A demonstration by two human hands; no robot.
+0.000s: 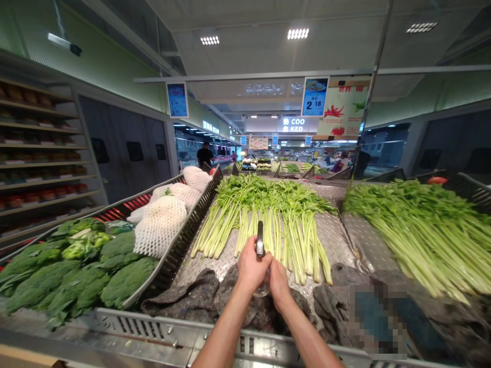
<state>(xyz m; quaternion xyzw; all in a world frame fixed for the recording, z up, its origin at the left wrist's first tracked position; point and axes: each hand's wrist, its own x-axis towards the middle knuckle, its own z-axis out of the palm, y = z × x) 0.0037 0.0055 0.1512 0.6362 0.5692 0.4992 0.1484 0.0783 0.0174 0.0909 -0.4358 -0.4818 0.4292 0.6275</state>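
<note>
The left hand (250, 267) has its fingers curled closed around the upper part of what looks like a spray bottle (260, 248), its dark nozzle just beyond the fingers, pointing forward. The right hand (278, 283) sits against it; its fingertips are hidden, so I cannot tell how far they close. Celery (264, 197) lies beyond the fingers, dark crumpled cloth (184, 302) below them, and broccoli (128, 278) well to their left.
</note>
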